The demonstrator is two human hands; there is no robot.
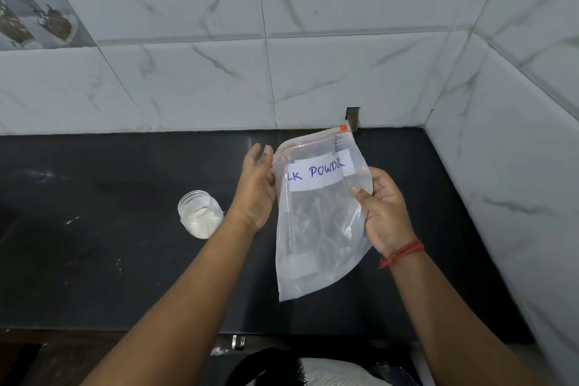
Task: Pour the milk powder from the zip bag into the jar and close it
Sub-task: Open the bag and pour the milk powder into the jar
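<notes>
A clear zip bag [316, 229] with a white label reading "LK POWDER" and a red zip strip hangs upright above the black counter. It looks almost empty, with a thin white film inside. My left hand [257, 185] holds its upper left edge near the zip. My right hand [383, 207] pinches its right side, thumb on the front. A small clear jar [200, 213] stands open on the counter to the left of my left hand, holding white powder. No lid is in view.
The black counter [94, 244] ends at marble-tiled walls behind and on the right [501, 150]. A small dark gap [353, 116] sits in the back wall just behind the bag. White specks dot the counter on the left.
</notes>
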